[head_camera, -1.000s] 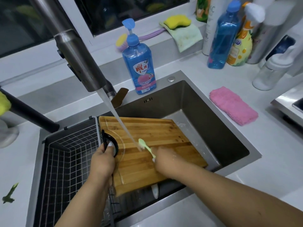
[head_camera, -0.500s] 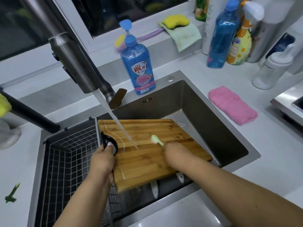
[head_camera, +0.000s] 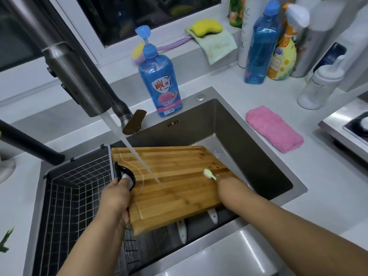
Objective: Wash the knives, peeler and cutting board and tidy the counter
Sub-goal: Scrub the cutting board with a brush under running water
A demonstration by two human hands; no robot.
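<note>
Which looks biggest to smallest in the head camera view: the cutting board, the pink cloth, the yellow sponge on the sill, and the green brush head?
1. cutting board
2. pink cloth
3. yellow sponge, though it sits farther from the camera, so its true size against the cloth is unsure
4. green brush head

A pale grey stone-like counter (head_camera: 328, 196) is seen beneath a dark, white-framed window (head_camera: 151, 18), whose white sill (head_camera: 111, 62) is lit by cool, even light reflected off the counter.
</note>
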